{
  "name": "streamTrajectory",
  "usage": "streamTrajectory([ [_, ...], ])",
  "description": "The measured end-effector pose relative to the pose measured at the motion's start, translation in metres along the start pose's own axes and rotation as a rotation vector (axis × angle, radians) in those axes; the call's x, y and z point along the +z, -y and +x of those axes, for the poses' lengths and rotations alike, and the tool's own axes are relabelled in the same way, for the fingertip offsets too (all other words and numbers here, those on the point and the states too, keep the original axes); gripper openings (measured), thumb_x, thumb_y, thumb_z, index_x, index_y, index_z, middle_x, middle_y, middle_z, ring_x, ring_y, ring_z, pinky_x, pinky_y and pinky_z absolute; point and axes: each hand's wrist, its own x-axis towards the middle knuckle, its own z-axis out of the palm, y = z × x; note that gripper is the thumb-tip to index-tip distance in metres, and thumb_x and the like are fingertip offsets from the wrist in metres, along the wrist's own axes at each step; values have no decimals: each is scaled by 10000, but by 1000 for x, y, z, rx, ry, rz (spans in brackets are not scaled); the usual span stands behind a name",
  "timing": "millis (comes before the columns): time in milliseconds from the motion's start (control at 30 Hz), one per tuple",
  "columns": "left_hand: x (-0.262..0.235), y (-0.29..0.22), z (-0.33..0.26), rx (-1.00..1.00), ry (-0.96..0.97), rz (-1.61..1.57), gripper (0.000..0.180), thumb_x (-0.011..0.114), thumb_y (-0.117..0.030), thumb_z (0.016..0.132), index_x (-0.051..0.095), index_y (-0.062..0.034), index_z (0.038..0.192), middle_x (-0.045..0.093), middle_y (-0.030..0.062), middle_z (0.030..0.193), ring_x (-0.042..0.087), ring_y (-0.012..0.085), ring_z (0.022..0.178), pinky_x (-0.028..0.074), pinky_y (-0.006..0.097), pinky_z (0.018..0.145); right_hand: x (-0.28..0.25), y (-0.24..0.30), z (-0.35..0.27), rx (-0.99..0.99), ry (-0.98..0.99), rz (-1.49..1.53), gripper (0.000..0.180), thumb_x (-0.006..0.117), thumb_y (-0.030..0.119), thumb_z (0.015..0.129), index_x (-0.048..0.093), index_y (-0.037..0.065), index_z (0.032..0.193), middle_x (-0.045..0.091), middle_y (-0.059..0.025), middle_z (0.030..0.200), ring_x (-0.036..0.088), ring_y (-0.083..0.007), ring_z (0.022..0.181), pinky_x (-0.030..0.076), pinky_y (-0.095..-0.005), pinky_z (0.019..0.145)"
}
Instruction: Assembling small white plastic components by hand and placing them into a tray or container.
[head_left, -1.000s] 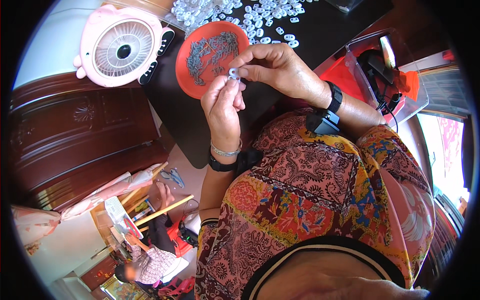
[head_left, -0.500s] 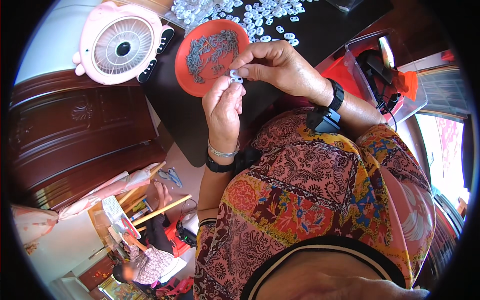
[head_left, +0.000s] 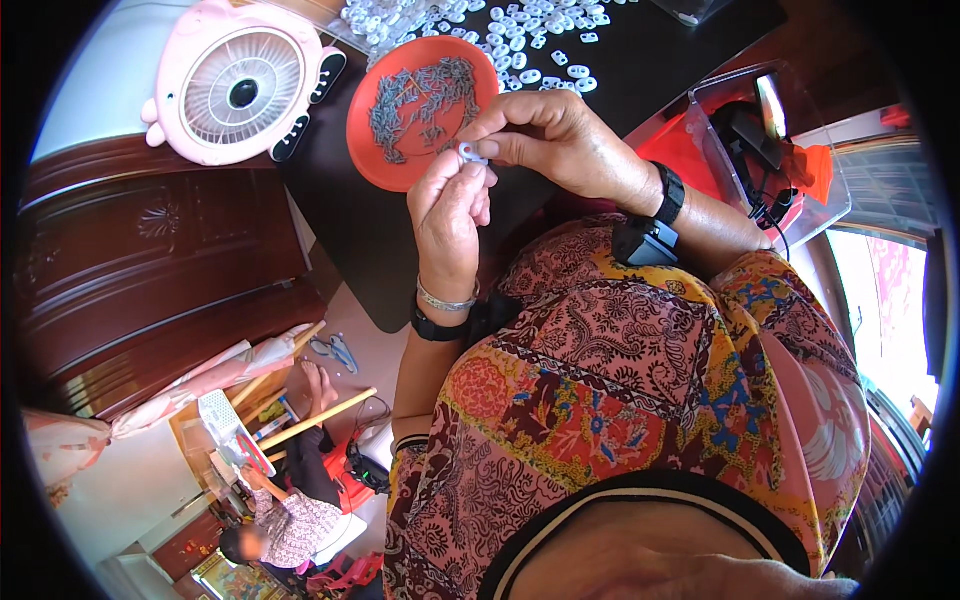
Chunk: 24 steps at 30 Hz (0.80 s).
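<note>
Between the thumb and fingertips of my left hand (head_left: 449,220) is a small white oval plastic piece with holes (head_left: 470,153). My right hand (head_left: 560,140) pinches at the same piece from the right, thumb and forefinger meeting on it; whether a smaller part sits in that pinch is hidden. Both hands are held just over the near right rim of an orange-red bowl (head_left: 365,165). Small grey slender parts (head_left: 440,90) lie heaped in the bowl. Past it, many loose white oval pieces (head_left: 518,60) are spread on the dark table (head_left: 345,225).
A pink animal-shaped fan (head_left: 190,140) stands left of the bowl. At right is a clear plastic bin (head_left: 845,200) with a black device, cables and orange items. Lower left, another person (head_left: 300,525) sits at a wooden stand (head_left: 200,445).
The white piece has tilted slightly between my fingertips, so its holes show differently. Both hands stay almost in place; the whole view has shifted a little.
</note>
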Motion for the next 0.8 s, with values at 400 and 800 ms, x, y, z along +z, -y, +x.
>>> streamTrajectory([
  [400,-8,6,1,-43,65,-110,228,442,-134,908,549,55,975,501,43,705,464,125,586,377,253,522,-5,6,1,-151,57,-363,273,726,85,768,659,28,1026,652,-74,908,634,-185,852,497,-292,768],
  [800,-3,10,7,-15,-12,-55,316,447,-228,899,578,55,946,481,31,607,457,110,541,358,240,488,-5,9,2,-154,116,-408,266,726,76,757,661,15,1008,652,-97,906,639,-214,859,505,-306,775],
])
